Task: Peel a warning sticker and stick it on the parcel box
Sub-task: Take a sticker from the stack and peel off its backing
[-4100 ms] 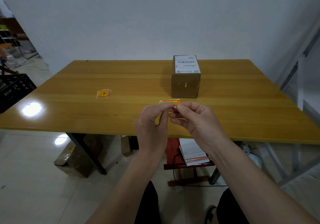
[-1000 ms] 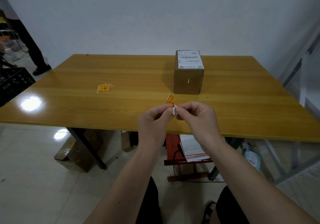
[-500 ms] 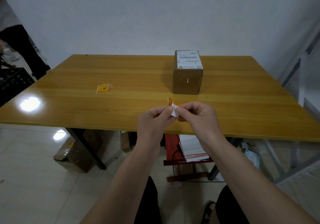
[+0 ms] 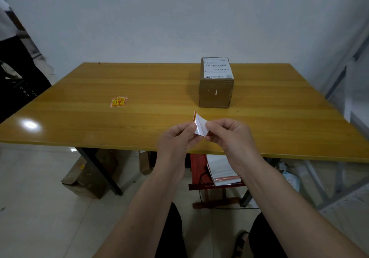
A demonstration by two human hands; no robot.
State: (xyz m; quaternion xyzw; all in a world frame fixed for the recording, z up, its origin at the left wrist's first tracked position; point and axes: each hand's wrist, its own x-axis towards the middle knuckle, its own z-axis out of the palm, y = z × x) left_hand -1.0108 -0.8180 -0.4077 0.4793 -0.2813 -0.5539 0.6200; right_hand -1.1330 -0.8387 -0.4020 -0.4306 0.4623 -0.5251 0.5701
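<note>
Two hands, left hand (image 4: 177,137) and right hand (image 4: 229,135), pinch the warning sticker (image 4: 199,125)

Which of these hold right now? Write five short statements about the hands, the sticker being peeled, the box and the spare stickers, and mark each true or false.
1. Both the left hand and the right hand pinch the warning sticker. True.
2. The sticker is already stuck on the parcel box. False: it is in the hands, apart from the box, with its white side showing.
3. The box carries a white shipping label on top. True.
4. The spare stickers lie to the right of the box. False: they lie on the table to its left.
5. The box lies tipped on its side at the table's near edge. False: it stands flat, further back.
</note>
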